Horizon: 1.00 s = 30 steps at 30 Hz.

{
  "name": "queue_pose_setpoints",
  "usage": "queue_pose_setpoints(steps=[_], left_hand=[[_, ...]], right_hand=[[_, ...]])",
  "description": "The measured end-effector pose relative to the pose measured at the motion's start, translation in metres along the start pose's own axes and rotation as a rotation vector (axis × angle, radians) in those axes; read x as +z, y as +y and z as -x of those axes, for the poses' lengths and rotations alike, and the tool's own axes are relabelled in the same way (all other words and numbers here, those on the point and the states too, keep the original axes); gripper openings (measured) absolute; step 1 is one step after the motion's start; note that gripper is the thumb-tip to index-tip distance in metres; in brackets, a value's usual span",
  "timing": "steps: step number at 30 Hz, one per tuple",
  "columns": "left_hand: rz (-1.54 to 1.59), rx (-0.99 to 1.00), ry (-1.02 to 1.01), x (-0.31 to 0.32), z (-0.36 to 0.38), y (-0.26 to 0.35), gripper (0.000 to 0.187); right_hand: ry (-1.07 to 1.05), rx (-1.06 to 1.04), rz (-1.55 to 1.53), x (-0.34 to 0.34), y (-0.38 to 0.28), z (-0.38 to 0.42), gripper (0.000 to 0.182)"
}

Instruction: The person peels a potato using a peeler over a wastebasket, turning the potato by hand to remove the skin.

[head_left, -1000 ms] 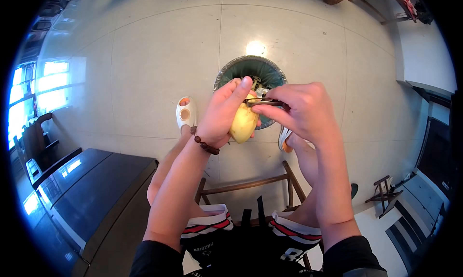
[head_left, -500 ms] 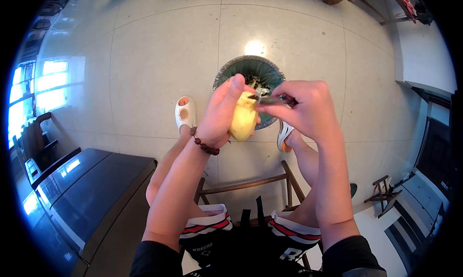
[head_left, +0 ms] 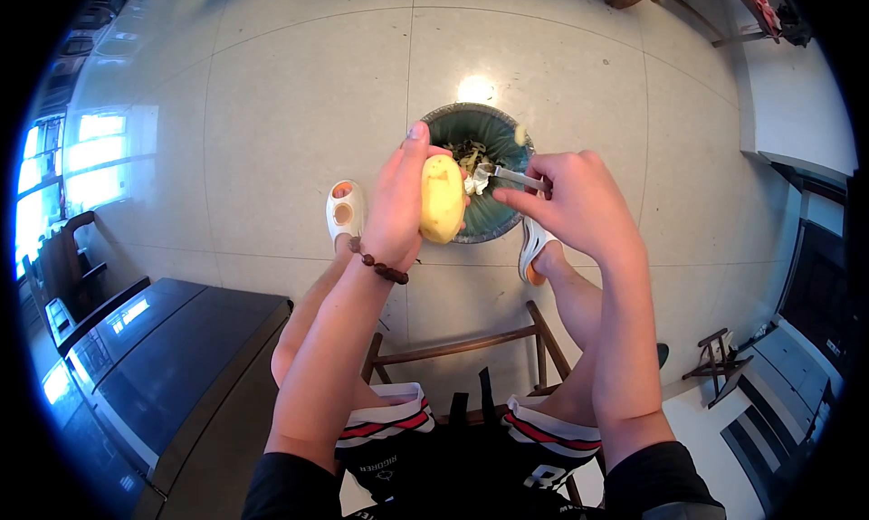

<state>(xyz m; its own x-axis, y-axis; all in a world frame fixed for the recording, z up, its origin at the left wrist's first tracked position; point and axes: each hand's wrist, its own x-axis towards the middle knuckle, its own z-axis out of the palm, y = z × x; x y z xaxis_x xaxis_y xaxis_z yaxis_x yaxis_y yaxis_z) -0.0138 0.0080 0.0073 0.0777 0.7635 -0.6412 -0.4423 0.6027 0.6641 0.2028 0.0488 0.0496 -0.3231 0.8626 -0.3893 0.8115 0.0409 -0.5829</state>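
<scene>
Clamping our left hand's grip on the pale yellow potato, over the left part of the bin, we could drop it in if its bare surface proves slick. To its right, we pinch the metal peeler, apart from the potato, in our right hand's grip; a skidding blade might nick the left hand.

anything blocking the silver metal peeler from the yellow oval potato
Nothing visible does: the crumpled white scrap seen between the silver metal peeler and the yellow oval potato appears lower, inside the round green-lined bin.
</scene>
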Motion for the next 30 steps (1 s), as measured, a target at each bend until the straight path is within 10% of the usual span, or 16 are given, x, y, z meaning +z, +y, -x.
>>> queue_pose_setpoints(steps=[14, 30], left_hand=[[-0.021, -0.004, -0.022, 0.001, 0.000, -0.005, 0.034], [-0.192, -0.182, 0.107, 0.015, -0.009, -0.040, 0.023]], right_hand=[[0.087, 0.112, -0.368, -0.015, 0.033, -0.005, 0.029], [0.330, 0.424, -0.139, 0.188, 0.337, -0.210, 0.033]])
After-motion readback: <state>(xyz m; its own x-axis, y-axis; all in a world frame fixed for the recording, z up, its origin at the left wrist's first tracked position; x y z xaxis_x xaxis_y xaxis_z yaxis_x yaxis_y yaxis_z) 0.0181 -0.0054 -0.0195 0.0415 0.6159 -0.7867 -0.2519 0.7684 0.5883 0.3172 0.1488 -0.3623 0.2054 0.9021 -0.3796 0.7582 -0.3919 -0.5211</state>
